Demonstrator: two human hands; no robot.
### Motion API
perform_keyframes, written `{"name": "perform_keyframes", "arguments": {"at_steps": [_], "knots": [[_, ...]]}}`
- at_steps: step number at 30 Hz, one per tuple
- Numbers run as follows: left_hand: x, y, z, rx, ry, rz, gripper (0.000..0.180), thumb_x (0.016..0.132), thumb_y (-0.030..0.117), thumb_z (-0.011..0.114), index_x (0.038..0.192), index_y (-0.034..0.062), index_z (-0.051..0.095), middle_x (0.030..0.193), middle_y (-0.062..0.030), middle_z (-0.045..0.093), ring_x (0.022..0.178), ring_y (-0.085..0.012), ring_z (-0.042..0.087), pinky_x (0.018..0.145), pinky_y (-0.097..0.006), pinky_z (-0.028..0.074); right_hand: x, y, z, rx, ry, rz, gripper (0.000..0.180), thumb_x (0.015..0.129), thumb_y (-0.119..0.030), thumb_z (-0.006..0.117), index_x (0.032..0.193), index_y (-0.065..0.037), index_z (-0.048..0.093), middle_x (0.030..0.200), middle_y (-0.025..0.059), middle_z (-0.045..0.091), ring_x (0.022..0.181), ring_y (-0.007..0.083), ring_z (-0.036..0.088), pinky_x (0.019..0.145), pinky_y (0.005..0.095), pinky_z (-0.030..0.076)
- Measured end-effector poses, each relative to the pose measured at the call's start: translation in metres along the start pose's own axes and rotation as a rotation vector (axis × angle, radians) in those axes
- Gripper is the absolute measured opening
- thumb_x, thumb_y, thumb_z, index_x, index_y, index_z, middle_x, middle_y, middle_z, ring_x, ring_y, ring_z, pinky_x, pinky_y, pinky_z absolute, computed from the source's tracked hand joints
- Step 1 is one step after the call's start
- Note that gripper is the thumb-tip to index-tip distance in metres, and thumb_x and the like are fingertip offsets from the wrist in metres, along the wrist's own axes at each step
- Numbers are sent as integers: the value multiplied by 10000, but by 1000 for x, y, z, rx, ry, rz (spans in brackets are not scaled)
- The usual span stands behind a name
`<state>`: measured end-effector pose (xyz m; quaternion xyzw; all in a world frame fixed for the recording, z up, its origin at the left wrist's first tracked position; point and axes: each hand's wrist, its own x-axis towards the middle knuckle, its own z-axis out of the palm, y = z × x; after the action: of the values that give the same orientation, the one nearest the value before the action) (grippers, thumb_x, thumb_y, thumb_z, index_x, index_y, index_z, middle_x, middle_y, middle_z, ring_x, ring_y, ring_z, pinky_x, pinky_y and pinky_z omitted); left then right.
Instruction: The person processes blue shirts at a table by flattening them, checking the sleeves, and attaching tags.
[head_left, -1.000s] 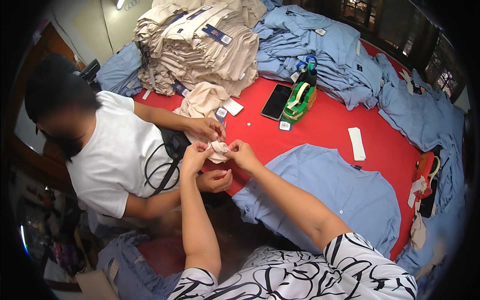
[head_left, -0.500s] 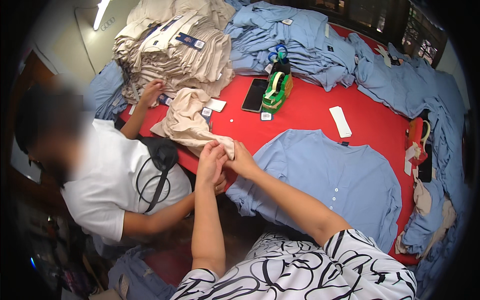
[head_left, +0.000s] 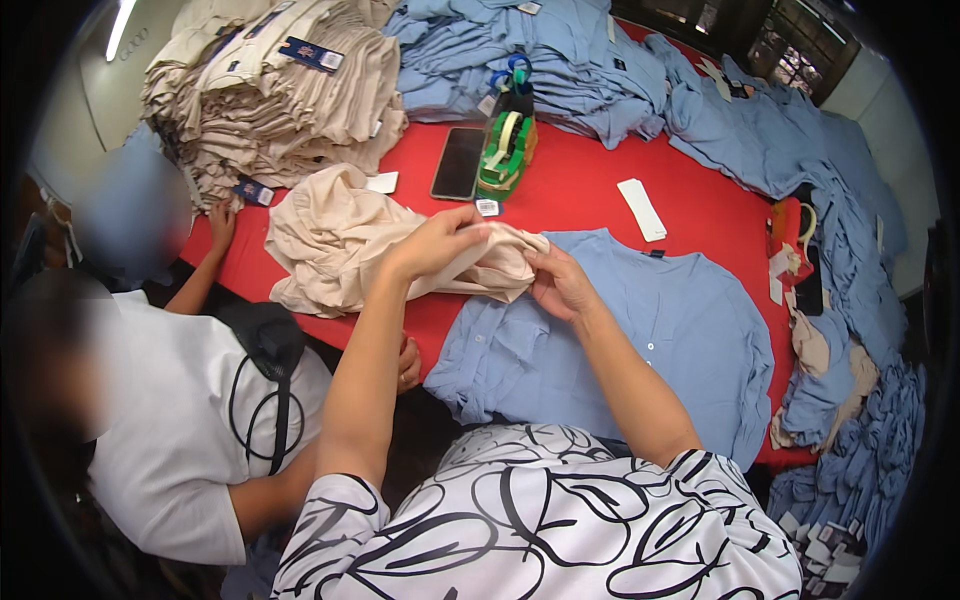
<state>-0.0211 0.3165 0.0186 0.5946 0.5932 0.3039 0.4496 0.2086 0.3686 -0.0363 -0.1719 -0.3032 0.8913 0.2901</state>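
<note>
A crumpled beige garment [head_left: 335, 240] lies on the red table, its right end lifted and bunched between my hands. My left hand [head_left: 438, 246] is closed on the cloth from the left, its fingertips partly hidden in the folds. At the right end, my right hand [head_left: 562, 282] pinches the fabric's edge between thumb and fingers. Below and to the right, a light blue buttoned shirt [head_left: 690, 325] is spread out flat, and the lifted beige cloth hangs over its upper left part.
A green tape dispenser [head_left: 507, 150] and a dark phone [head_left: 457, 163] stand beyond my hands. White cards [head_left: 641, 210] lie right of them. Beige garments [head_left: 290, 90] and blue garments [head_left: 540, 70] are piled behind. A co-worker in a white shirt [head_left: 190, 400] is close on my left.
The beige garment's end has been drawn right and now overlaps the blue shirt. My hands, close together before, are farther apart. The co-worker's far hand has come down beside the beige pile.
</note>
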Motion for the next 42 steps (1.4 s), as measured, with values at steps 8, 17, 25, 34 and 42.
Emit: {"name": "perform_keyframes", "arguments": {"at_steps": [8, 17, 25, 34, 42], "knots": [[47, 24, 44, -78, 59, 53, 494, 912, 373, 682, 1159, -46, 599, 1036, -123, 674, 935, -161, 628, 794, -290, 494, -14, -41, -28, -192, 114, -49, 417, 944, -208, 648, 1294, -8, 545, 1248, 81, 627, 1158, 180, 589, 1020, 349, 430], [54, 24, 36, -653, -252, -64, 398, 924, 154, 653, 1281, -1, 572, 1155, -85, 662, 1032, -152, 645, 875, -275, 509, -25, -65, -25, -358, 6, 35, 372, 913, -168, 673, 1247, -23, 598, 1197, 66, 656, 1076, 160, 621, 982, 347, 455], [36, 20, 49, -664, -198, -107, 415, 936, 182, 653, 1290, -6, 548, 1140, -76, 662, 977, -140, 658, 811, -278, 543, -12, -72, -10, -570, 141, -83, 304, 900, -170, 696, 1158, -14, 657, 1059, 37, 688, 965, 114, 632, 864, 300, 495], [-8, 38, 36, -748, 111, -19, 437, 840, 63, 726, 1243, -31, 584, 1105, -105, 679, 967, -180, 678, 830, -308, 546, 3, -92, 19, -967, -203, 26, 268, 870, -230, 729, 1040, -26, 693, 933, -2, 686, 898, 67, 594, 828, 272, 461], [-45, 14, 47, -820, 8, -78, 489, 843, 88, 745, 1278, -25, 551, 1138, -101, 666, 996, -172, 664, 859, -315, 534, 18, -88, 38, -953, -320, 0, 262, 967, -288, 616, 857, -53, 656, 770, -61, 553, 779, 51, 490, 742, 243, 411]]}}
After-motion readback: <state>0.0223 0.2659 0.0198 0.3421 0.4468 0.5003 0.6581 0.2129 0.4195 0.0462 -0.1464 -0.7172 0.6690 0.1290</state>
